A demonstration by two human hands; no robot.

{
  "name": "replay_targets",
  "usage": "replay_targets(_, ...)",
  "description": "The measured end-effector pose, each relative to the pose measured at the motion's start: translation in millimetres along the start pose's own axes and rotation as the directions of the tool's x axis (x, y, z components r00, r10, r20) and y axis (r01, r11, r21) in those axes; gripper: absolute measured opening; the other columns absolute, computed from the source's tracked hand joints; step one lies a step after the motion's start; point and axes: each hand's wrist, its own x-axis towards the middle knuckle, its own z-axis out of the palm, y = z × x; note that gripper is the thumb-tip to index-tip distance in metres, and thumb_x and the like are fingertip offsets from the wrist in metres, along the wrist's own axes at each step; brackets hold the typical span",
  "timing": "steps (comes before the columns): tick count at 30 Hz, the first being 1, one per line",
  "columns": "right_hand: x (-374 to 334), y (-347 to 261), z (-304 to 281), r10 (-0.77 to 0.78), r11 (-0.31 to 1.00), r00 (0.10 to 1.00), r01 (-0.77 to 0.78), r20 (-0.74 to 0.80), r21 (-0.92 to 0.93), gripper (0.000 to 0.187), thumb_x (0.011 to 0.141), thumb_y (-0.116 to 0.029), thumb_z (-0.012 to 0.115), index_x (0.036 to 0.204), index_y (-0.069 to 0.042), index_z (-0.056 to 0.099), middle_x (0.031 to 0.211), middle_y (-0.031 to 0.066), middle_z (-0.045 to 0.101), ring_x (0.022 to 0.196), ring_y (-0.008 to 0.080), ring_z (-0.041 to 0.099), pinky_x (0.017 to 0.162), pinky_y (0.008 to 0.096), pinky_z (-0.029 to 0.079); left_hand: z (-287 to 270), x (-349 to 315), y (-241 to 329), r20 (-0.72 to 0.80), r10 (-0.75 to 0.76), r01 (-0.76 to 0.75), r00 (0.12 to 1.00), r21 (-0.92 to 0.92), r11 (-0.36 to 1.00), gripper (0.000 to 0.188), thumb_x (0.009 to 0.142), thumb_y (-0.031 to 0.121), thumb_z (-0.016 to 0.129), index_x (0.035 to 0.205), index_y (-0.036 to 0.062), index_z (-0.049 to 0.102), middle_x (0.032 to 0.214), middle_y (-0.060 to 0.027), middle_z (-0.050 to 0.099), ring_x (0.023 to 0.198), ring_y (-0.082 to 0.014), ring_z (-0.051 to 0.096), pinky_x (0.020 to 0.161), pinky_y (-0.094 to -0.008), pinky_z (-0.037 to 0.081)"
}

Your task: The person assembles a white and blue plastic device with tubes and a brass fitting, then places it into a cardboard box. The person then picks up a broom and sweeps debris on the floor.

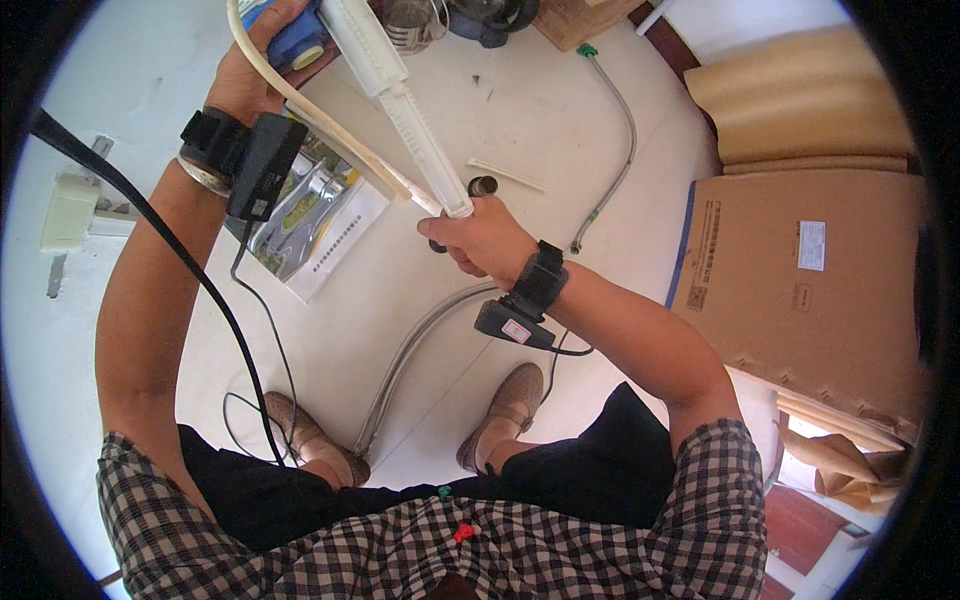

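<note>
A long white plastic tube (405, 110), ribbed and stepped, runs at a slant from the upper left toward the middle. My left hand (245, 75) is closed at its upper end, around a blue plastic part (297, 38) with a cream knob; some fingers are hidden behind it. My right hand (492, 236) is wrapped round the tube's lower end. A cream hose (305, 105) bends beside the tube, and its white tip reaches my right hand. Dark round fittings (484, 186) show next to my right fingers; whether they belong to the tube I cannot tell.
A printed packet with a tap picture (320, 215) lies on the floor, with a thin white strip (505, 175). A grey hose (400, 355) curves between my feet. A braided hose (628, 120) lies right of centre, near a large cardboard box (760, 280). Black cable (190, 260) crosses my left arm.
</note>
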Motion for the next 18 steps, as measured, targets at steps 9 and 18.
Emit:
replay_targets(9, 18.4, 26.4, 2.0, -0.024, 0.998, 0.976, 0.01, -0.216, -0.064, 0.024, 0.082, -0.022, 0.071, 0.08, 0.0, 0.061, 0.054, 0.0007, 0.051, 0.04, 0.0087, 0.043, 0.037, 0.0283, 0.031, 17.3, -8.0, -16.2, -0.094, 0.022, -0.016, 0.995, 0.066, 0.998, 0.06, 0.081, 0.031, 0.079, 0.128, 0.0066, 0.052, 0.114, -0.0113, 0.065, 0.1, -0.0232, 0.068, 0.085, -0.0362, 0.06)
replay_targets(18, 29.5, 28.9, -21.4, -0.133, 0.935, 0.976, 0.066, -0.172, -0.349, 0.043, 0.082, -0.037, 0.071, 0.094, 0.005, 0.066, 0.078, 0.0164, 0.069, 0.069, 0.0263, 0.066, 0.067, 0.0386, 0.052, 30.0, -21.0, -13.6, -0.277, -0.055, 0.092, 0.959, 0.122, 0.988, 0.056, 0.079, 0.027, 0.082, 0.12, -0.0016, 0.057, 0.108, -0.0123, 0.067, 0.091, -0.0208, 0.068, 0.078, -0.0329, 0.06)
